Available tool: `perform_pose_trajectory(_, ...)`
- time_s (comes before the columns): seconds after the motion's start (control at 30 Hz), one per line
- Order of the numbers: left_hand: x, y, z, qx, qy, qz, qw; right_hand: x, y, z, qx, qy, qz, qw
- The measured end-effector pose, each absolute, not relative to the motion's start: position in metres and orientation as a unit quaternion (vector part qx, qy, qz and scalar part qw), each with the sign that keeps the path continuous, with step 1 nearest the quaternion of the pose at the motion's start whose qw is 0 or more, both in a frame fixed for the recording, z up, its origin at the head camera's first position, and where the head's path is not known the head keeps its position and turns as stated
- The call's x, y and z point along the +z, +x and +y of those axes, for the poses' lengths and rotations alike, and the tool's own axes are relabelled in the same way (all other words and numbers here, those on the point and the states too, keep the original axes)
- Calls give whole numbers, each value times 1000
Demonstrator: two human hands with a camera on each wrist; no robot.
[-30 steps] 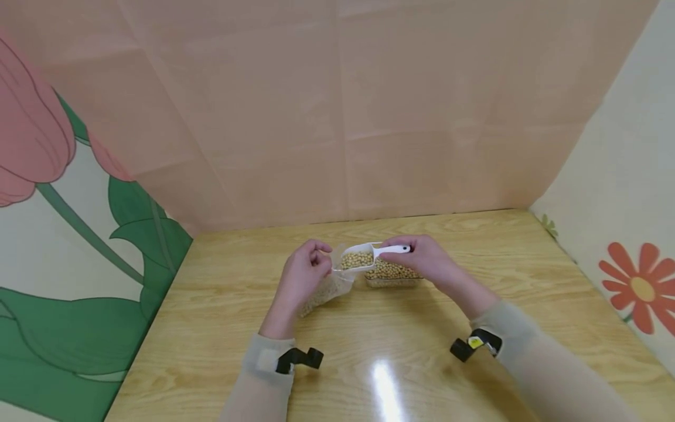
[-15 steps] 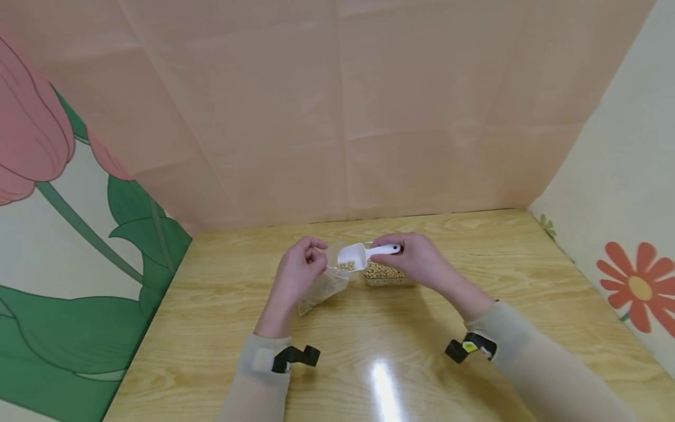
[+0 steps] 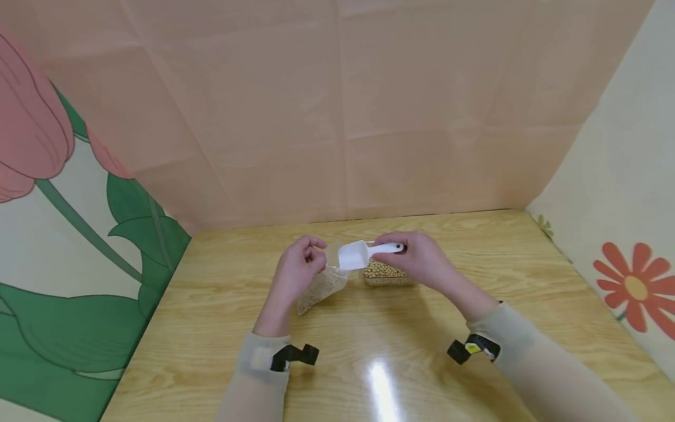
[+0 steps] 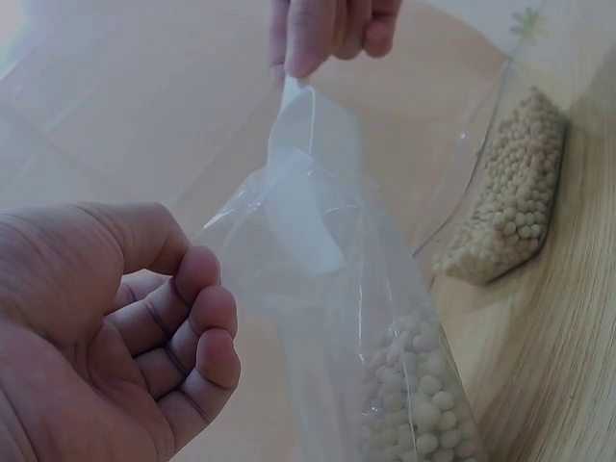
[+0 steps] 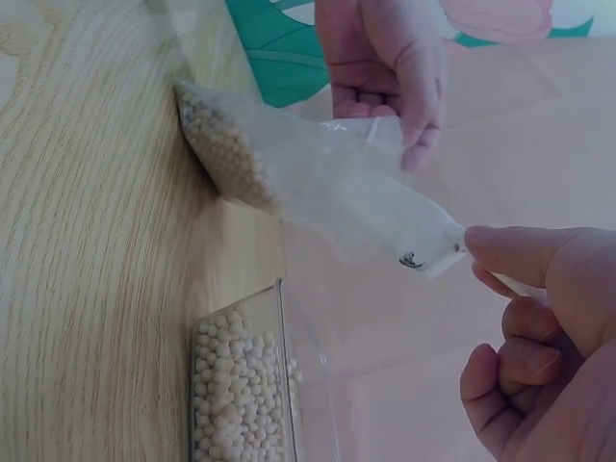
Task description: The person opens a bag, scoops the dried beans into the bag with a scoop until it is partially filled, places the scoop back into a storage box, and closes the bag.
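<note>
Two grips pinching: right grip (image 3: 416,255) is holding a white scoop (image 3: 353,256), left grip (image 3: 299,266) a clear bag (image 3: 323,288) by its rim. Scoop is sloping into bag mouth, soybeans (image 4: 423,399) lying below; pour seemingly finishing, next move probably calling for withdrawing it.

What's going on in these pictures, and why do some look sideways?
No robot here, just a person! The big picture comes from a camera on their head. The others come from black cameras on the wrists, so things look tilted. The right hand holds a white scoop by its handle, tip in the mouth of a clear bag. The left hand pinches the bag's edge. The bag has beans inside and seems to rest on the wooden table, beside a clear box of more beans.
</note>
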State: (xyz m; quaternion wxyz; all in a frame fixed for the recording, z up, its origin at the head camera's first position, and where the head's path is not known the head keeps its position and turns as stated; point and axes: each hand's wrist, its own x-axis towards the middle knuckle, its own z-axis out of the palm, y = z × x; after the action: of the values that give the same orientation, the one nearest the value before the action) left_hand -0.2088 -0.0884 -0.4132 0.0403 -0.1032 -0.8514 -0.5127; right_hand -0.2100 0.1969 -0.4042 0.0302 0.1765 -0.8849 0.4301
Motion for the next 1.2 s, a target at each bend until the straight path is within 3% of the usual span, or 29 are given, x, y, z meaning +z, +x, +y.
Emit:
perform_pose_trajectory(0.47, -413, -207, -90, -519, -109, -848, 25, -410, -210, 249, 493, 102, -864, -14)
perform_pose_trajectory(1.2, -416, -208, -89, -524, -116, -844, 12, -400, -226, 311, 369, 105, -923, -11)
